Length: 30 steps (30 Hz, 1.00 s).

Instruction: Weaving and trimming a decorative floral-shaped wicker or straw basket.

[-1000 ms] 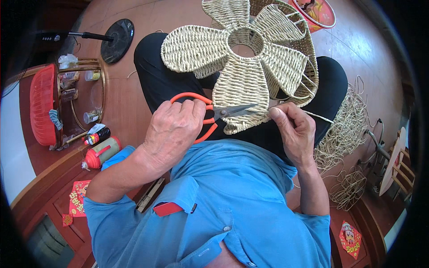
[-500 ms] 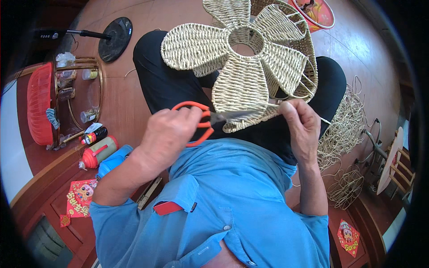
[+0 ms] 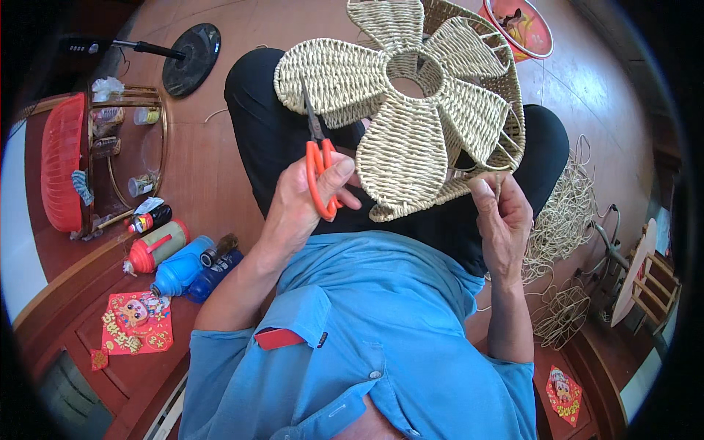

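Observation:
A woven flower-shaped basket piece (image 3: 403,158) of pale twisted cord lies over my knees, with broad petals around a round central hole. My left hand (image 3: 301,198) is closed around the orange handles of a pair of scissors (image 3: 314,165). Their dark blades are together and point up, away from me, in front of the left petal. At the near right edge of the woven piece, my right hand (image 3: 504,224) pinches a bit of cord (image 3: 498,185) between thumb and fingers. Bare frame wires show at the piece's right side.
Loose cord (image 3: 561,213) lies heaped on the floor to the right, with a smaller coil (image 3: 561,315) nearer. A red bucket (image 3: 524,29) stands far right. On the left are a round black stand base (image 3: 191,61), a rack (image 3: 128,95) with jars, a red basket (image 3: 62,165) and several bottles (image 3: 180,264).
The scissors have swung from pointing right, toward my right hand, to pointing up. My left hand has turned over, palm more upward. My right hand has dropped slightly.

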Available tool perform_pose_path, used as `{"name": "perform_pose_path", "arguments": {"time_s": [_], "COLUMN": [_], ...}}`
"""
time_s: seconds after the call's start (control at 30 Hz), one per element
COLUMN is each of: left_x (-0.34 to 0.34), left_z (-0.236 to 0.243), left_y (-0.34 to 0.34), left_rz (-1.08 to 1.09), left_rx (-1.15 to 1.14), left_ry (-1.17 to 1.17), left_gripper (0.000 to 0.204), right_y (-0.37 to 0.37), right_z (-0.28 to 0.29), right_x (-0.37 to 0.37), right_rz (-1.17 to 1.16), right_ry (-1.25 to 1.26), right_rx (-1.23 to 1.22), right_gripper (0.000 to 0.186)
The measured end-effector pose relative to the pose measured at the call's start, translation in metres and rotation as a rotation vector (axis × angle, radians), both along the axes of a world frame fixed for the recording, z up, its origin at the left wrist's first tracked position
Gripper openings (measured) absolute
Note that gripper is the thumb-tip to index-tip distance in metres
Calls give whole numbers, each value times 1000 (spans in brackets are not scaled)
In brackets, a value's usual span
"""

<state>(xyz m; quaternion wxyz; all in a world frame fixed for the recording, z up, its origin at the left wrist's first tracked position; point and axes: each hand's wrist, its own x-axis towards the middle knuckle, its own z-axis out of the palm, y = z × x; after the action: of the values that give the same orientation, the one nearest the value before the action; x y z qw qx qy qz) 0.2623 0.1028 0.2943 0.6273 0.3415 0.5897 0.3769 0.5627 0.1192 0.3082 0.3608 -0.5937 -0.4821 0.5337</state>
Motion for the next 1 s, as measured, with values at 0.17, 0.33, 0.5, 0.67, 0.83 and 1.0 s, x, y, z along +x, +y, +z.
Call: {"name": "perform_pose_path", "arguments": {"time_s": [0.17, 0.33, 0.5, 0.67, 0.83, 1.0], "left_x": [2, -66, -169, -197, -186, -180], "left_z": [6, 3, -77, -192, -280, -318], "left_y": [7, -6, -3, -48, -67, -68], "left_rz": [24, 353, 387, -21, -41, -18], "left_rx": [48, 282, 17, -406, -440, -435], "left_ry": [18, 302, 578, 497, 550, 590], "left_gripper": [51, 39, 36, 34, 35, 35], "right_y": [4, 18, 11, 36, 64, 65], "right_z": [1, 23, 50, 58, 97, 107], "right_x": [13, 28, 10, 22, 77, 71], "right_rz": [-24, -174, 124, -34, 23, 159], "right_ry": [5, 161, 155, 638, 1063, 891], "right_rx": [29, 22, 63, 157, 176, 302], "right_gripper": [34, 50, 61, 58, 52, 51]}}
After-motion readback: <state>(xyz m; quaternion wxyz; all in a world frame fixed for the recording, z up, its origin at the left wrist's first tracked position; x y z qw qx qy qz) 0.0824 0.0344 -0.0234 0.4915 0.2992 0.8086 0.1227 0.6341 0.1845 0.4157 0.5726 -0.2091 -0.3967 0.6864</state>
